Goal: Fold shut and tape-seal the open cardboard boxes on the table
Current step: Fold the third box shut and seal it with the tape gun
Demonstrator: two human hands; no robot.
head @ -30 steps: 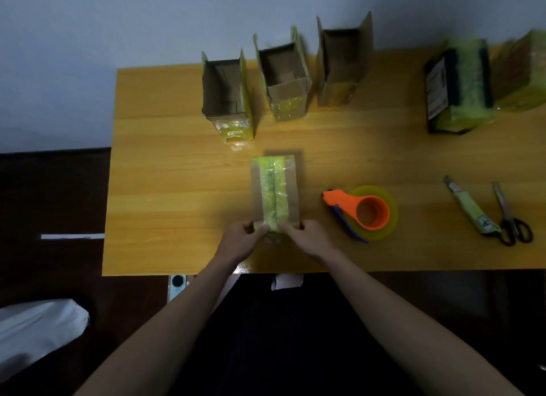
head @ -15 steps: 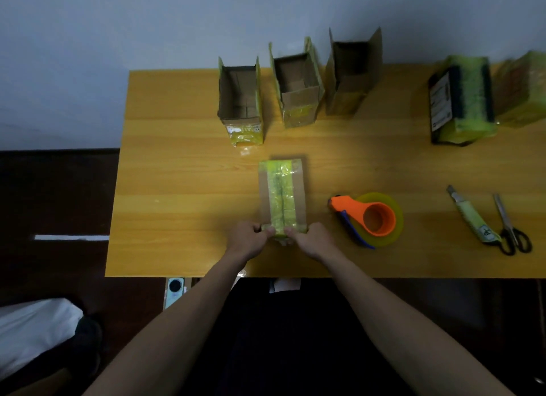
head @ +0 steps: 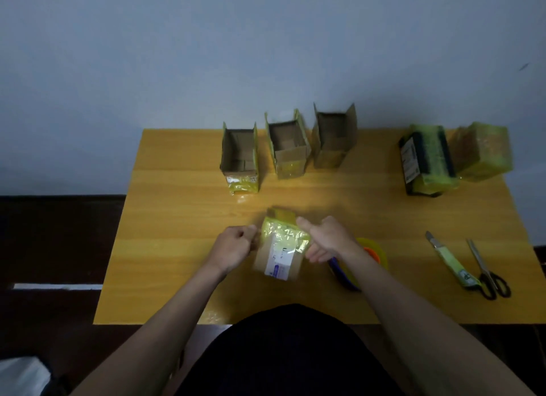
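The left hand point(head: 235, 248) has its grip curled against the left edge of the taped box point(head: 282, 245), apparently pinching it; the right hand point(head: 328, 239) clasps the opposite side, thumb over the top. The box sits tilted, just left of the tape dispenser point(head: 369, 255) on the tabletop point(head: 177, 218). It looks light and fairly stiff, though its glossy yellow tape is likely slippery, so bare cardboard edges offer the surer hold. Three open boxes point(head: 288, 146) wait well behind the dispenser.
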